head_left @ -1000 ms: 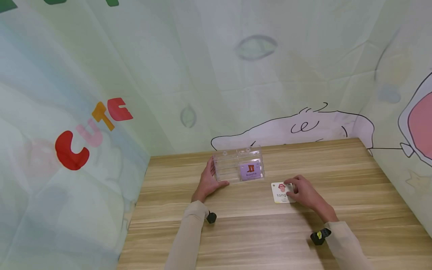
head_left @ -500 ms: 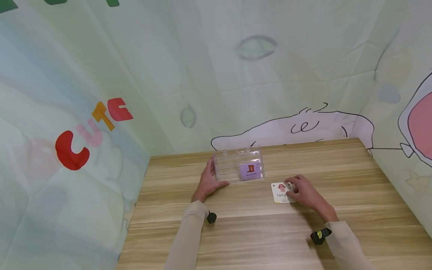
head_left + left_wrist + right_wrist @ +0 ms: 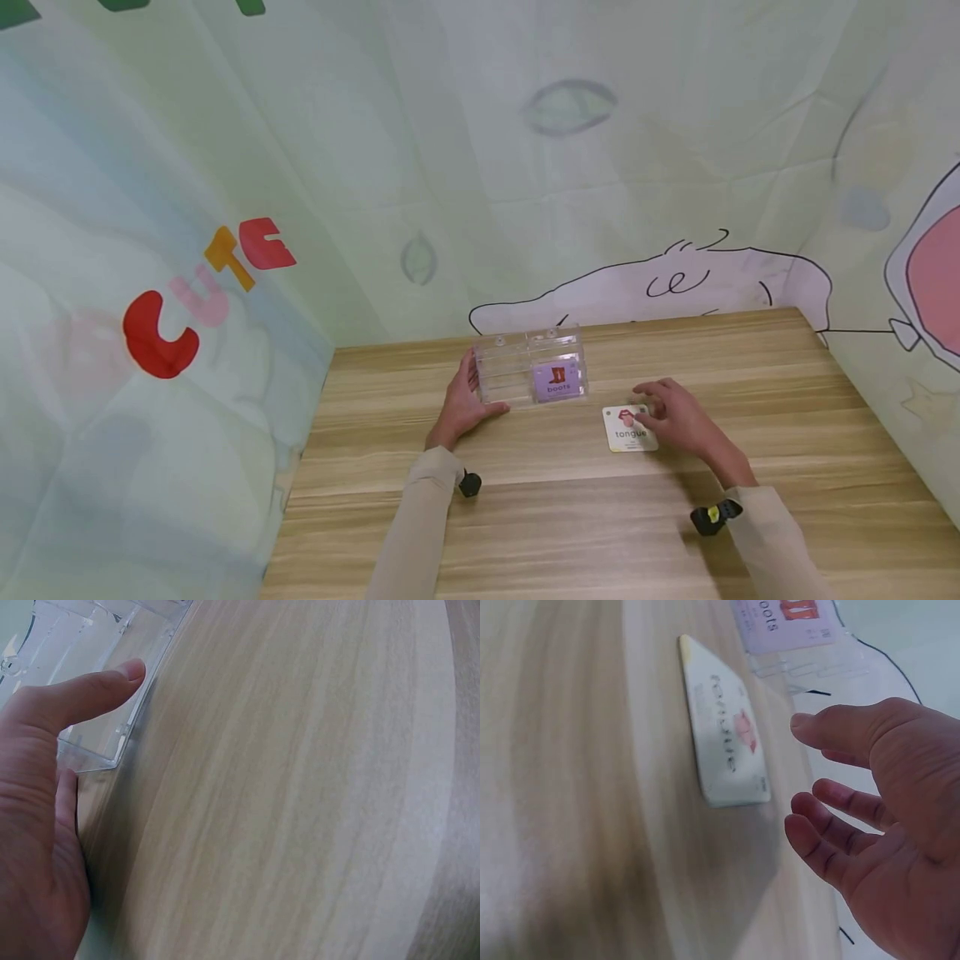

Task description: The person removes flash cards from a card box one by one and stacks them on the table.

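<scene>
My left hand (image 3: 459, 410) grips the left side of a clear plastic card rack (image 3: 504, 377), its thumb lying across the front near the bottom edge. In the left wrist view that thumb overlaps a corner of the clear rack (image 3: 112, 750). A purple card (image 3: 557, 380) printed "boots" sits in the rack's lower right pocket. To the right, a white card (image 3: 628, 440) printed "tongue" lies flat on the table. My right hand (image 3: 678, 421) hovers at this card's right side, thumb and fingers parted, holding nothing; the right wrist view shows the fingers apart from the white card (image 3: 727, 735).
The wooden table (image 3: 570, 517) runs back to a printed cloth backdrop (image 3: 480, 208) close behind the rack. More cloth hangs along the left and right sides. Each wrist carries a small black camera.
My right hand has let go of the tongue card's right edge and drawn slightly up and right, its fingers spreading. The left hand and the rack have stayed put.
</scene>
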{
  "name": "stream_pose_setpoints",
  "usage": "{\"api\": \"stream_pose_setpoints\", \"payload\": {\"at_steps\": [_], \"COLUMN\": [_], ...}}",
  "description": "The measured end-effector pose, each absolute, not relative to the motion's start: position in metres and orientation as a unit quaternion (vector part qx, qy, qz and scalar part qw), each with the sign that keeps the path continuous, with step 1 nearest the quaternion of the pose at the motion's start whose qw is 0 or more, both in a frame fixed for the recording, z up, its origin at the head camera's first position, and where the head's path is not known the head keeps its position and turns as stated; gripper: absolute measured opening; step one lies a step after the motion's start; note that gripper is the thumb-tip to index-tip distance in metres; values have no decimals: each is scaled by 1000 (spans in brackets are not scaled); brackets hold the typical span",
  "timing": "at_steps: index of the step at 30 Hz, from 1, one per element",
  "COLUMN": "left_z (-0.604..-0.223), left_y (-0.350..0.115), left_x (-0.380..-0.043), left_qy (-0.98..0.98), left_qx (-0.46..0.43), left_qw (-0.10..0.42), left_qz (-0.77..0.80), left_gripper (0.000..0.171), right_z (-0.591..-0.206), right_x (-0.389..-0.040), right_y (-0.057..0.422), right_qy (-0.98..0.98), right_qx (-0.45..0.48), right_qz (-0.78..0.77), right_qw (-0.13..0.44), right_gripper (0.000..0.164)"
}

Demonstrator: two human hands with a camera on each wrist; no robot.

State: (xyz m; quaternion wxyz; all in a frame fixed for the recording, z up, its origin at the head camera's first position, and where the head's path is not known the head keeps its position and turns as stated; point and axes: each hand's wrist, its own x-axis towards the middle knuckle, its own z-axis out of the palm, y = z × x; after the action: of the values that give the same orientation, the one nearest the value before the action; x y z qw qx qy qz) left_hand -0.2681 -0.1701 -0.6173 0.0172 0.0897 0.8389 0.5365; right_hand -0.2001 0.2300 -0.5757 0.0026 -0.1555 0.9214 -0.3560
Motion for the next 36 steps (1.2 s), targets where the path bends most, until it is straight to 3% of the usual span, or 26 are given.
{"api": "stream_pose_setpoints", "payload": {"at_steps": [14, 36], "left_z": [-616, -615], "left_y": [-170, -169], "left_x": [-266, -266], "left_qy": [840, 850], "left_qx": [88, 75], "left_qw": [16, 23], "left_qz": [535, 520], "left_gripper": [130, 129], "right_z": [-554, -555], "right_x": [-213, -224], "right_y": [214, 176], "right_qy": [903, 861], "right_qx": [-190, -186], "right_qz": [-385, -472], "right_qw": [-14, 31], "right_gripper": [44, 47]}}
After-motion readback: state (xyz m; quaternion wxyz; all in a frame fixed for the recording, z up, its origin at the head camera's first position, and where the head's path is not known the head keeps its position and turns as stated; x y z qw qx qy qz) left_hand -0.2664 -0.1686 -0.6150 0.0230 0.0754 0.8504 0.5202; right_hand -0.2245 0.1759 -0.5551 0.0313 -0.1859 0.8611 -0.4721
